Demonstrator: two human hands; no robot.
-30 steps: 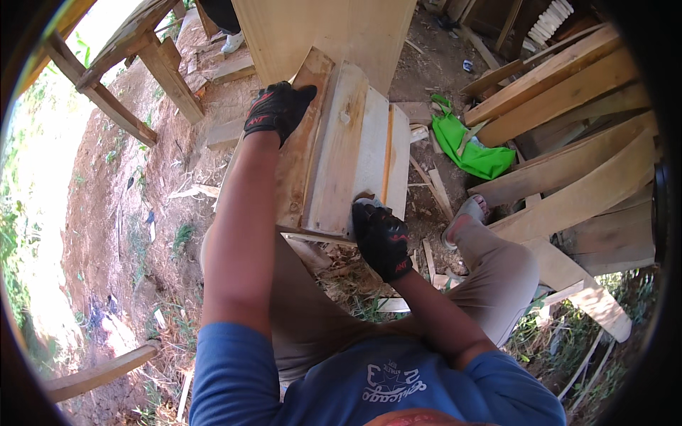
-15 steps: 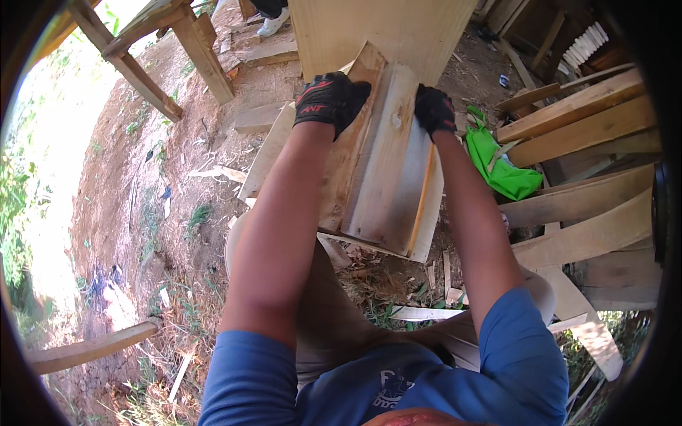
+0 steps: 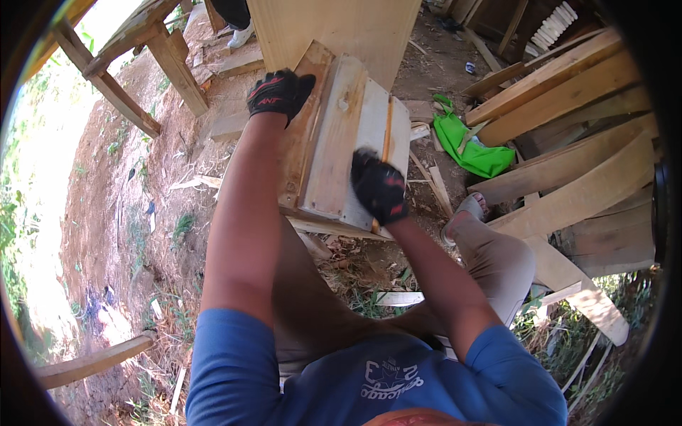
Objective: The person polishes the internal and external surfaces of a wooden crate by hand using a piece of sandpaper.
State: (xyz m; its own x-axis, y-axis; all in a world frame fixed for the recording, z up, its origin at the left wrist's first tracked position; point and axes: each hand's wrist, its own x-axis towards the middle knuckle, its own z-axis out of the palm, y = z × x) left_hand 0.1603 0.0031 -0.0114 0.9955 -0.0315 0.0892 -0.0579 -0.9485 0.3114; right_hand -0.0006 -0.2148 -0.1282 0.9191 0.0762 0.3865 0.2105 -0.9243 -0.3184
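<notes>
A wooden piece of several boards lies lengthwise before me: a brown board (image 3: 295,167) at left, a thick pale board (image 3: 335,131) beside it, then a whitish panel (image 3: 371,117). An orange-edged strip runs along the panel's right side. My left hand (image 3: 279,96), in a black glove with red marks, is closed at the brown board's far left edge. Also gloved, my right hand (image 3: 380,188) lies over the near part of the whitish panel; motion smears its fingers, and their underside is hidden.
A large upright wooden panel (image 3: 337,32) stands beyond the boards. To the right are a green bag (image 3: 476,145) and stacked planks (image 3: 554,85). A timber frame (image 3: 174,67) stands at the far left, with a person's shoe (image 3: 240,37) near it. Wood scraps litter the ground.
My right hand has come off the far right edge and moved nearer to me over the whitish panel. The left hand keeps its place on the brown board. The whole view has shifted slightly.
</notes>
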